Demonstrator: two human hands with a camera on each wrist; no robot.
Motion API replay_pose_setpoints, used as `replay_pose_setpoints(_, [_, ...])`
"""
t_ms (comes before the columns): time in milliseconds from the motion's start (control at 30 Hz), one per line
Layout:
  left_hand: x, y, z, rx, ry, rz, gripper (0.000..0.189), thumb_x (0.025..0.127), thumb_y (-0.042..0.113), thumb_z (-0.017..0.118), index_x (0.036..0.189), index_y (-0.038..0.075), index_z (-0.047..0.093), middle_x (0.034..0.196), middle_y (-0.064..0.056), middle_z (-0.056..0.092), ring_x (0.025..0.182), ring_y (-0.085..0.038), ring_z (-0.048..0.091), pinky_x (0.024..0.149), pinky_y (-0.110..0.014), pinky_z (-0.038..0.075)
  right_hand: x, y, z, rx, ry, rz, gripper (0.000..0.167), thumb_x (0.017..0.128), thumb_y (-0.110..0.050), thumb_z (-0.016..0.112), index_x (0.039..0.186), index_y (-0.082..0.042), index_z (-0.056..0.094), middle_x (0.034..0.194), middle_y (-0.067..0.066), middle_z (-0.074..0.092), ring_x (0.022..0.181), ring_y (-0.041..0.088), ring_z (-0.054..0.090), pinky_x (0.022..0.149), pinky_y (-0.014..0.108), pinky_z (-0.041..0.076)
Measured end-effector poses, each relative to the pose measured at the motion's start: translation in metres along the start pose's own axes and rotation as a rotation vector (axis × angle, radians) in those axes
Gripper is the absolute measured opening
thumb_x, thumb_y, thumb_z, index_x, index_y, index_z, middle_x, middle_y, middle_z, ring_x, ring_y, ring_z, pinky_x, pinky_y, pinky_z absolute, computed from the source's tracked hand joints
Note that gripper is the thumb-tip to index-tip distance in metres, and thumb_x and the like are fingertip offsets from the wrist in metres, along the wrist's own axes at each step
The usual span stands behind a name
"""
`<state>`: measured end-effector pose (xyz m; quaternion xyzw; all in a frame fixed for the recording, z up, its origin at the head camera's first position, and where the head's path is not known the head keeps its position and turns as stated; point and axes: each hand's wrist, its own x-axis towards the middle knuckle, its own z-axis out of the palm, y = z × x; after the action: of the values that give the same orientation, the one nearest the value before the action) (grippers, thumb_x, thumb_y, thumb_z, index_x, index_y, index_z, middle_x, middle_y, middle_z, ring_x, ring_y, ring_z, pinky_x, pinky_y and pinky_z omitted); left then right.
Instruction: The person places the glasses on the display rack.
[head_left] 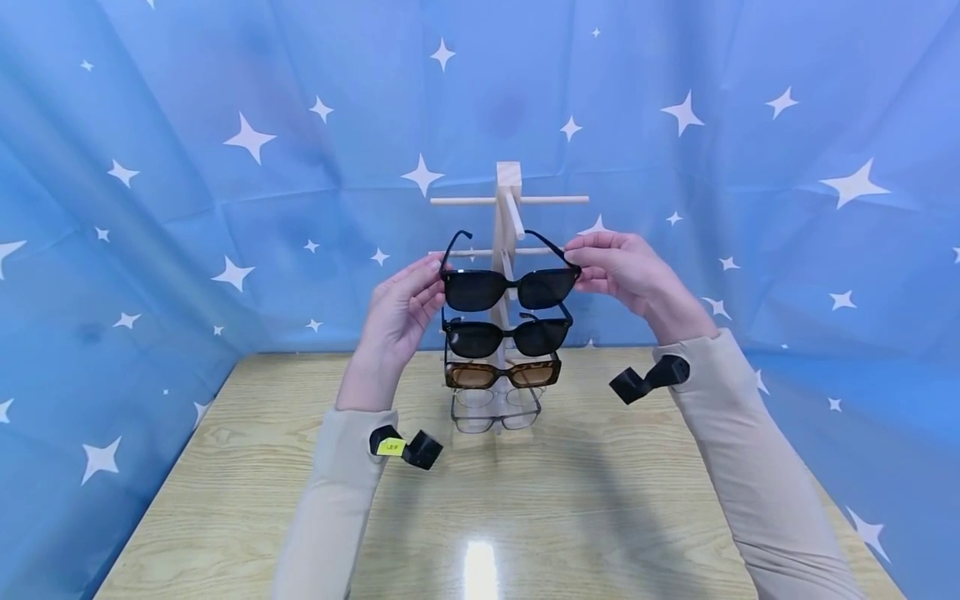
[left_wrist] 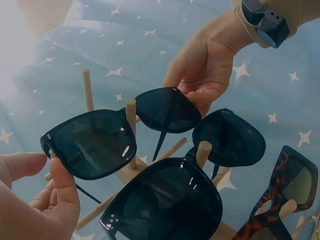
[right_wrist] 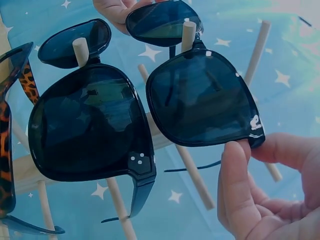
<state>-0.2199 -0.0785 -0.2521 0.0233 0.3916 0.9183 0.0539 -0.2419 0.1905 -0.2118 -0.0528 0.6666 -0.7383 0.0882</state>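
A pair of black sunglasses (head_left: 476,291) is held level by both hands at the front of a wooden eyewear stand (head_left: 508,175). My left hand (head_left: 401,312) pinches its left corner near the hinge, thumb and fingers visible in the left wrist view. At the opposite corner my right hand (head_left: 633,271) pinches the frame between thumb and fingers. The bridge lies against a short wooden peg (left_wrist: 131,110); whether the peg bears its weight I cannot tell. Just below sits a second pair of black sunglasses (right_wrist: 90,125), untouched by either hand.
Lower on the stand hang tortoiseshell sunglasses (head_left: 471,376) and thin-framed clear glasses (head_left: 474,425). A crossbar and peg (head_left: 555,200) stick out above the held pair. The stand is on a wood-grain table (head_left: 285,467), before a blue star-patterned curtain (head_left: 187,208).
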Motion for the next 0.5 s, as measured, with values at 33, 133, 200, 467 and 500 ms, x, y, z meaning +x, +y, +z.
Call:
replay_pose_setpoints(33, [0.0002,-0.0001,-0.0002,0.002,0.001,0.0,0.013,0.089,0.0,0.06,0.1,0.003,0.066,0.081,-0.007,0.068,0.062,-0.011,0.061,0.057,-0.015,0.053,-0.0001,0.0003,-0.0003,0.004,0.0,0.003,0.007,0.088,-0.001,0.061,0.085,-0.006,0.065,0.076,0.005,0.06,0.055,0.012,0.057,0.057,0.022,0.056])
replay_pose_setpoints(133, [0.0005,-0.0006,-0.0008,-0.002,0.001,-0.001,0.013,0.089,-0.002,0.059,0.096,0.003,0.068,0.078,-0.007,0.067,0.061,-0.012,0.061,0.055,-0.015,0.053,-0.0006,0.0019,-0.0005,-0.012,0.018,0.008,0.006,0.089,-0.003,0.061,0.086,-0.006,0.065,0.075,0.005,0.06,0.056,0.012,0.057,0.058,0.022,0.056])
replay_pose_setpoints(200, [0.0006,-0.001,-0.0012,-0.009,-0.005,-0.004,0.013,0.089,-0.004,0.058,0.095,0.002,0.068,0.076,-0.007,0.066,0.061,-0.013,0.062,0.055,-0.016,0.053,-0.0013,0.0029,-0.0005,-0.027,0.031,0.011,0.005,0.089,-0.004,0.061,0.087,-0.006,0.065,0.075,0.004,0.06,0.056,0.012,0.057,0.057,0.022,0.056])
replay_pose_setpoints(467, [-0.0009,-0.0023,-0.0046,0.031,-0.005,0.001,0.013,0.089,-0.002,0.058,0.098,0.002,0.066,0.081,-0.007,0.064,0.067,-0.013,0.062,0.062,-0.017,0.055,-0.0058,0.0049,-0.0053,-0.036,0.018,-0.005,0.015,0.092,-0.013,0.06,0.099,0.0,0.058,0.073,0.005,0.058,0.06,0.014,0.061,0.062,0.023,0.057])
replay_pose_setpoints(500, [-0.0011,-0.0027,-0.0056,0.042,-0.004,0.001,0.012,0.09,0.0,0.058,0.098,0.003,0.067,0.082,-0.007,0.064,0.068,-0.014,0.062,0.064,-0.018,0.055,-0.0069,0.0052,-0.0064,-0.04,0.016,-0.008,0.02,0.092,-0.015,0.06,0.103,0.001,0.056,0.073,0.005,0.058,0.06,0.014,0.062,0.063,0.023,0.057])
